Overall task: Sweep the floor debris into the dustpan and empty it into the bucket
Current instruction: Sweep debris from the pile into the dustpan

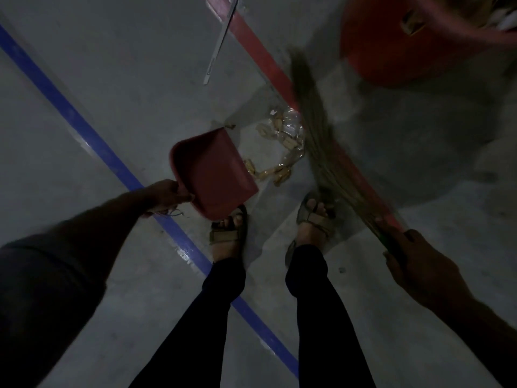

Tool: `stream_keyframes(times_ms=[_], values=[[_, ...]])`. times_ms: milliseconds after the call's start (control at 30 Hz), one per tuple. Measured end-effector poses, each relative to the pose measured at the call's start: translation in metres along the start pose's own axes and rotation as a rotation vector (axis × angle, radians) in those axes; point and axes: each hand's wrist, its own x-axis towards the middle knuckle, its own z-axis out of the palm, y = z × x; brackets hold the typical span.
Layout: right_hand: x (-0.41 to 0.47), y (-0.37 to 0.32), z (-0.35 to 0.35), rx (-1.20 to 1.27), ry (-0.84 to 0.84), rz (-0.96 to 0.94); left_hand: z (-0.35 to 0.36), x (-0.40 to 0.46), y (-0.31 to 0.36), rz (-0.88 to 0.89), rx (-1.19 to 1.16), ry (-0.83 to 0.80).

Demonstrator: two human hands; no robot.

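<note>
A red dustpan (212, 172) is tilted onto the grey floor just ahead of my feet, its open lip facing right. My left hand (165, 196) grips its handle. To the right of the lip lies a heap of debris (282, 144), tan scraps and clear plastic wrap. A grass broom (316, 127) slants down beside the debris on its right, bristles blurred. My right hand (411, 261) grips the broom's handle end at lower right. A red bucket (405, 49) stands at the top right, partly cut off by the frame edge.
My two sandalled feet (229, 233) stand close behind the dustpan. A blue floor line (92, 135) runs diagonally on the left and a red line (260, 57) on the right. A thin pale strip (219, 43) lies on the floor further ahead.
</note>
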Motion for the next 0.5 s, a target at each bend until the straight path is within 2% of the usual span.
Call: stream_keyframes(times_ms=[167, 267, 367, 500], values=[[-0.004, -0.018, 0.029, 0.018, -0.075, -0.153, 0.043, 0.002, 0.054, 0.151, -0.003, 0.026], [-0.025, -0.032, 0.042, 0.101, -0.122, -0.194, 0.063, 0.014, 0.067, 0.143, -0.138, 0.029], [-0.054, -0.036, 0.043, 0.200, -0.120, -0.141, 0.078, 0.015, 0.061, 0.134, -0.395, -0.027], [-0.083, -0.023, 0.031, 0.273, -0.089, -0.033, 0.082, 0.010, 0.042, 0.134, -0.523, 0.047]])
